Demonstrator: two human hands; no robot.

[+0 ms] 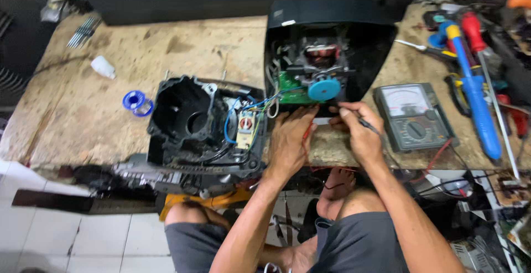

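Broadly, a worn wooden workbench (166, 46) fills most of the frame, its front edge running across the lower middle. At upper centre stands an opened black appliance housing (332, 19), showing a motor (321, 54), a green circuit board (290, 85) and a round blue disc (324, 89). Left of centre lies a second black casing (182, 118), hollow, with blue and white wires (243, 107) running from it to the circuit board. At right of centre sits an analogue multimeter (412, 115), flat on the bench, with red and black leads trailing off its lower edge. Further right lie a blue-handled soldering iron (478, 107) and red-handled screwdrivers (475, 32). At centre, just below the open housing, the left hand (290, 140) is closed on a red test probe (306, 135), fingertips touching the housing's lower edge. Just beside it, the right hand (359, 129) pinches a black test probe (366, 124) between thumb and forefinger, its tip apparently at the same edge, though the contact is too small to make out. Toward the left, a blue solder spool (137, 102) rests near the hollow casing, and a small white bottle (103, 67) lies above it.
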